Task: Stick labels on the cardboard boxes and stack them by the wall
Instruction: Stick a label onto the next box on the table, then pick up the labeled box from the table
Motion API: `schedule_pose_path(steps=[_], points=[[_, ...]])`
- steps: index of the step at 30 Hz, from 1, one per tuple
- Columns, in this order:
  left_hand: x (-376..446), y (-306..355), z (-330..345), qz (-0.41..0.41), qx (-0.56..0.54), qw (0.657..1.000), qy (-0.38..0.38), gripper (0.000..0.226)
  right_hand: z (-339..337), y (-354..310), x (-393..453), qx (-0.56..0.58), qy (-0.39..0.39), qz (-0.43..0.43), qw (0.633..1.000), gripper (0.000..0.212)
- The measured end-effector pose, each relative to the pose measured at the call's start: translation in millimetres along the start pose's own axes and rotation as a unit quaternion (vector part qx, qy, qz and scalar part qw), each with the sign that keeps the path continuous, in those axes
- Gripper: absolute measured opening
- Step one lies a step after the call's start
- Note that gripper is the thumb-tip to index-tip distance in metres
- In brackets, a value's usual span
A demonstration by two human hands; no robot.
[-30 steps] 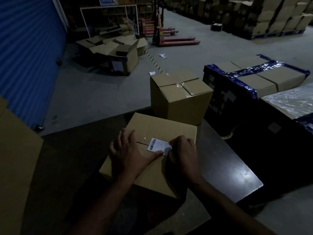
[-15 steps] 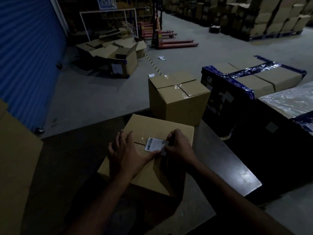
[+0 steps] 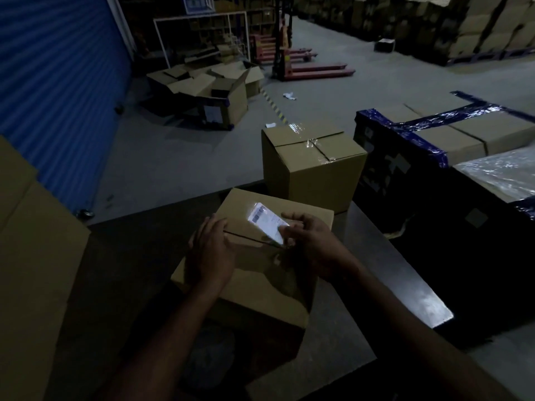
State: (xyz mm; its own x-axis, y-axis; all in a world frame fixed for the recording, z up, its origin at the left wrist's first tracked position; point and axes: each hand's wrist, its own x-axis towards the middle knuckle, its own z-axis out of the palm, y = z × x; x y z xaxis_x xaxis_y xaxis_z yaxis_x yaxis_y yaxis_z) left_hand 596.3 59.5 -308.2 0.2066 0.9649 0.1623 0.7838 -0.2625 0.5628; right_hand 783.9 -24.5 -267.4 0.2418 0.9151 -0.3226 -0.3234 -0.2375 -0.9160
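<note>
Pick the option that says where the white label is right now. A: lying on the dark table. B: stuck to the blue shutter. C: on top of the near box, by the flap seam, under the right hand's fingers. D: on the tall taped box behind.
C: the white label lies on the top of the near box, beside its flap seam, with the right hand touching its near end.

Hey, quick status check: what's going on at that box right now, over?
Left hand flat on cardboard box. Right hand fingers pressing white label onto its top. Taped box sits behind, not obstructing.
</note>
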Motion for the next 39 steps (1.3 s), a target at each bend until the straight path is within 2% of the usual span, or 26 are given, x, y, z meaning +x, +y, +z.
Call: schedule_pose_path(steps=[2,5,7,12,16,19,22,25,28,34,39], points=[[4,2,-2,-0.007,0.002,1.000,-0.004,0.041,-3,4,-8,0.008,0.001,-0.023,1.000,0.042],[7,7,-4,-0.008,0.008,1.000,-0.009,0.039,-4,14,-23,-0.085,0.022,-0.045,0.995,0.044],[6,10,-3,-0.007,0.013,1.000,0.002,0.038,-3,25,-31,-0.101,0.044,-0.070,0.991,0.041],[-2,15,6,0.042,-0.030,0.997,0.061,0.026,-15,45,-60,-0.047,0.093,-0.091,0.990,0.025],[-22,25,8,0.094,-0.039,0.991,0.090,0.019,-37,62,-88,-0.021,0.170,-0.081,0.982,0.017],[-58,51,19,0.138,-0.080,0.987,0.033,0.021,-55,75,-113,0.028,0.245,-0.037,0.968,0.012],[-98,82,32,0.228,-0.135,0.964,-0.015,0.019,-70,88,-138,0.107,0.315,0.007,0.943,0.003],[-139,104,48,0.305,-0.214,0.926,-0.062,0.018,-79,104,-165,0.158,0.370,0.028,0.915,0.014],[-180,110,77,0.322,-0.267,0.900,-0.120,0.016,-86,124,-195,0.168,0.426,0.050,0.888,0.017],[-244,99,148,0.297,-0.195,0.887,-0.295,0.016,-113,172,-254,0.193,0.527,0.118,0.819,0.027],[-283,110,193,0.343,-0.100,0.825,-0.437,0.030,-153,230,-286,0.212,0.584,0.182,0.762,0.020]])
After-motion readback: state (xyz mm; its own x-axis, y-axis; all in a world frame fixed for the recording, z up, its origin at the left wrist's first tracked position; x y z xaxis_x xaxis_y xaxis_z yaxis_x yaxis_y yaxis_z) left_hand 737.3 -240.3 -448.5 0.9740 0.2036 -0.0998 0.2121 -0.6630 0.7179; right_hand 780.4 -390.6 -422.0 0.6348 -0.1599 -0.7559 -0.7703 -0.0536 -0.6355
